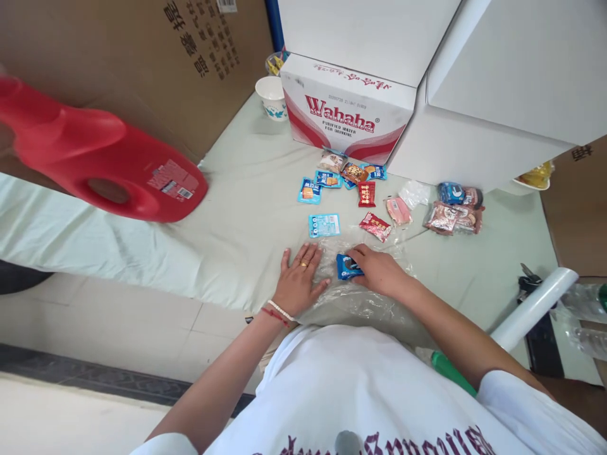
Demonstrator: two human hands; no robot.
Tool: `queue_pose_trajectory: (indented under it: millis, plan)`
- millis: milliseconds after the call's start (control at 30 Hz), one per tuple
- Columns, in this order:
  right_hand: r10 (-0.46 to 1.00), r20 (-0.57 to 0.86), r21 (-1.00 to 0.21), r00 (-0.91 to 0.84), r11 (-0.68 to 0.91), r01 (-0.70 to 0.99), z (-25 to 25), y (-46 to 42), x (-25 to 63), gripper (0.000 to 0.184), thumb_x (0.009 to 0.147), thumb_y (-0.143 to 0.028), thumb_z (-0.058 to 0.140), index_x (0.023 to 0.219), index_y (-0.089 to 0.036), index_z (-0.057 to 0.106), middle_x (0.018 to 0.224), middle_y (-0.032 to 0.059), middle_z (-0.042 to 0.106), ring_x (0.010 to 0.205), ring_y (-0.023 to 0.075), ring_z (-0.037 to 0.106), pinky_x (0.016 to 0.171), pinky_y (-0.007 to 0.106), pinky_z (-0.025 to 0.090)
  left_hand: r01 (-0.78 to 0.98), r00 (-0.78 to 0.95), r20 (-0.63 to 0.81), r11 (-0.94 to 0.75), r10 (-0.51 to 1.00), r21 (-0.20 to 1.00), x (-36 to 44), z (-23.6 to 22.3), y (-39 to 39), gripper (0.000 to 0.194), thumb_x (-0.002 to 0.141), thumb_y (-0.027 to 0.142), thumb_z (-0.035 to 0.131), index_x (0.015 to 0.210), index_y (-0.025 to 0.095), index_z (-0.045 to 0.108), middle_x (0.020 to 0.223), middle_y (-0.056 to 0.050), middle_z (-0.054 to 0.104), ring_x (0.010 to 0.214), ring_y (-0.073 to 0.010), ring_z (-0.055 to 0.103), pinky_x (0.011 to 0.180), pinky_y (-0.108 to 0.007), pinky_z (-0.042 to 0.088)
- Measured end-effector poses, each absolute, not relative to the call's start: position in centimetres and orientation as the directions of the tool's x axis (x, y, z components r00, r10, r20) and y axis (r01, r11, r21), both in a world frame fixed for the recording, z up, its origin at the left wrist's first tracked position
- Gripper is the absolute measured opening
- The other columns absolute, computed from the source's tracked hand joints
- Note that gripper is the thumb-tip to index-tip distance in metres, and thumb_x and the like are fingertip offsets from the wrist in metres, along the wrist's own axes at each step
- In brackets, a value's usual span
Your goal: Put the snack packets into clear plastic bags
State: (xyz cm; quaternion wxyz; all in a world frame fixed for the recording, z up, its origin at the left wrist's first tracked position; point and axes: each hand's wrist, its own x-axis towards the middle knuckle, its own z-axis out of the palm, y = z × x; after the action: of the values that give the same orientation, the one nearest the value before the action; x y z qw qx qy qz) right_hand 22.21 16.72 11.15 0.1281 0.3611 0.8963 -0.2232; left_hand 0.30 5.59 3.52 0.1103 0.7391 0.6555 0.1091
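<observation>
My left hand (300, 276) lies flat with its fingers spread, on the cloth at the left edge of a clear plastic bag (332, 294). With my right hand (378, 270) I grip a small dark blue snack packet (348, 266), resting on the plastic. Just beyond my hands are a light blue packet (324, 225) and a red packet (375, 226). Farther back lie a smaller red packet (367, 194), a pink packet (398, 210), a brown packet (354, 172) and several blue packets (310, 190).
A Wahaha carton (348, 110) stands at the back beside a paper cup (272, 98). Brown packets (453, 218) are grouped at the right. A plastic-film roll (533, 308) lies near the right edge. A large red jug (104, 158) is at the left.
</observation>
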Motion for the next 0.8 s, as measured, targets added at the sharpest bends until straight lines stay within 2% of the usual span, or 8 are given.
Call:
queue_pose_trajectory:
  millis: [167,267,333,433,500,633,733,800]
  plan:
    - [0.668,-0.305,-0.408,-0.678,0.552,0.727,11.0,17.3,24.2,0.047,0.092,-0.033,0.070,0.136,-0.024,0.057,0.130,0.0086,0.064,0.110,0.0248,0.066,0.081,0.029,0.048,0.948,0.078,0.016,-0.079,0.997,0.307,-0.4,3.4,4.8,0.067,0.100,0.050,0.043,0.158,0.017,0.036,0.162,-0.017,0.041,0.152,-0.0347,0.034,0.123,-0.068,0.008]
    - [0.699,-0.292,-0.384,-0.653,0.539,0.750,11.2,17.1,24.4,0.047,0.091,-0.034,0.071,0.135,-0.026,0.057,0.130,0.0078,0.064,0.109,0.0263,0.067,0.080,0.031,0.048,0.932,-0.053,0.042,0.035,0.998,0.361,0.0,4.2,4.5,0.061,0.101,0.050,0.040,0.150,0.014,0.047,0.155,-0.020,0.050,0.144,-0.0351,0.043,0.118,-0.060,0.028]
    - [0.675,-0.316,-0.348,-0.667,0.571,0.743,11.0,16.4,23.8,0.052,0.089,-0.031,0.071,0.138,-0.026,0.055,0.134,0.0086,0.063,0.109,0.0276,0.067,0.077,0.031,0.047,0.904,-0.211,0.019,0.188,0.977,0.384,0.6,5.0,4.1,0.056,0.101,0.052,0.037,0.134,0.015,0.061,0.135,-0.021,0.063,0.129,-0.0368,0.053,0.104,-0.057,0.042]
    - [0.656,-0.342,-0.283,-0.673,0.611,0.739,10.4,15.5,23.1,0.054,0.089,-0.026,0.069,0.141,-0.024,0.054,0.134,0.0107,0.063,0.103,0.0279,0.069,0.073,0.032,0.046,0.878,-0.308,-0.057,0.307,0.950,0.366,1.7,5.7,3.6,0.049,0.097,0.057,0.043,0.094,0.019,0.074,0.103,-0.018,0.068,0.109,-0.0387,0.057,0.089,-0.056,0.047]
    - [0.662,-0.327,-0.283,-0.675,0.612,0.738,10.2,15.2,23.2,0.052,0.089,-0.026,0.067,0.140,-0.024,0.054,0.131,0.0101,0.065,0.103,0.0272,0.069,0.073,0.031,0.046,0.875,-0.257,-0.051,0.255,0.965,0.412,2.4,5.5,3.3,0.040,0.094,0.051,0.050,0.077,0.021,0.070,0.099,-0.016,0.066,0.104,-0.0365,0.057,0.087,-0.055,0.047]
    - [0.691,-0.264,-0.340,-0.673,0.586,0.735,10.2,15.7,24.8,0.050,0.090,-0.031,0.068,0.138,-0.025,0.055,0.125,0.0074,0.067,0.106,0.0259,0.067,0.078,0.030,0.046,0.752,-0.270,0.027,0.193,0.962,0.630,3.1,4.8,3.0,0.026,0.097,0.033,0.042,0.081,0.022,0.060,0.094,-0.011,0.066,0.092,-0.0263,0.061,0.084,-0.043,0.050]
    - [0.701,-0.255,-0.320,-0.666,0.589,0.742,9.8,16.2,25.3,0.048,0.090,-0.031,0.067,0.136,-0.024,0.056,0.123,0.0079,0.067,0.106,0.0268,0.067,0.077,0.031,0.046,0.561,-0.355,-0.107,0.303,0.929,0.770,3.3,4.9,2.7,0.024,0.101,0.039,0.036,0.086,0.025,0.049,0.081,-0.003,0.066,0.068,-0.0197,0.065,0.072,-0.035,0.050]
    - [0.673,-0.281,-0.308,-0.684,0.612,0.728,9.5,16.2,24.9,0.050,0.090,-0.029,0.067,0.138,-0.024,0.055,0.126,0.0086,0.066,0.107,0.0273,0.067,0.077,0.031,0.047,0.428,-0.358,-0.242,0.389,0.902,0.816,3.3,5.2,2.5,0.022,0.102,0.043,0.035,0.092,0.025,0.046,0.074,0.002,0.067,0.048,-0.0160,0.058,0.062,-0.033,0.048]
